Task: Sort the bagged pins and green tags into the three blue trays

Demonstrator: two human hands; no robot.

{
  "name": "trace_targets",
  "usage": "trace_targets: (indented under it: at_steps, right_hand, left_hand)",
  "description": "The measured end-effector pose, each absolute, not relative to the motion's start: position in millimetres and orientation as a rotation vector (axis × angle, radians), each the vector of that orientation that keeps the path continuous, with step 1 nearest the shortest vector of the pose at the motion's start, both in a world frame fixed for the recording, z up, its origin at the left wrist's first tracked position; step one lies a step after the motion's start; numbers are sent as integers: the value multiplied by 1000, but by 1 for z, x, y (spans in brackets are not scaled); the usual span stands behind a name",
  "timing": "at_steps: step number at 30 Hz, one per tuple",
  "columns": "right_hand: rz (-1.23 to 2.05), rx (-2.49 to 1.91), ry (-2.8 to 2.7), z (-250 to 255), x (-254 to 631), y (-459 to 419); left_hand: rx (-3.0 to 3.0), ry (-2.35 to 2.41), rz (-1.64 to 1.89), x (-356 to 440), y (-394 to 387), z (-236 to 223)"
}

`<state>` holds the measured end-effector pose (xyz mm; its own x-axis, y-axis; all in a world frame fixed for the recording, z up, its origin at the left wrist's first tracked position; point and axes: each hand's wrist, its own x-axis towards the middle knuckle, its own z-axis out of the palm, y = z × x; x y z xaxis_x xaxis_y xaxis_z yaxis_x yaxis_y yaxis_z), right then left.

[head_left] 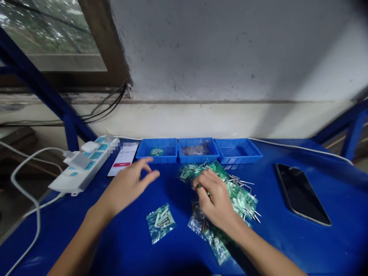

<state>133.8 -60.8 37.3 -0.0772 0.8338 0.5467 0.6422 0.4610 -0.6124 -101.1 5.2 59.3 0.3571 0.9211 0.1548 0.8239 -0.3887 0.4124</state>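
Observation:
My right hand (212, 195) is closed over a heap of small clear bags (243, 197) with green tint, its fingers pinched at the heap's upper left; something green shows between them, too small to name. Thin metal pins (240, 181) stick out at the heap's right side. My left hand (130, 184) hovers over the blue table with thumb and fingers apart, holding nothing. A single clear bag of short pale metal pins (161, 222) lies flat between the two hands. Brownish pins in bags (199, 218) lie below my right hand.
Behind the heap stand three blue bins: the left bin (140, 153) holds a green-tinted bag, the middle bin (198, 158) brownish bags, the right bin (238, 147) nothing visible. A lit phone (125, 155) and power strip (83, 168) sit left, a dark phone (303, 193) right.

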Motion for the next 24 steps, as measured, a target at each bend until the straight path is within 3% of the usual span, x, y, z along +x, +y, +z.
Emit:
trace_targets:
  at_steps: [3,9,16,19,24]
  right_hand:
    - [322,-1211,-1779,37,129,-64]
    - [448,-1154,-1841,33,125,-68]
    - [755,-1354,-1343,37,136,-53]
    - [924,-1347,-1205,36,147,-43]
    - [1271,-1373,-1392,39,151,-43]
  left_hand:
    - [2544,1179,274,-112,-31,35]
    - [2297,1225,366,-96,-36,20]
    - [2098,865,824,-37,11,48]
    - [2080,832,1031,-23,7,37]
    - [1966,767,1069,-27,-11,17]
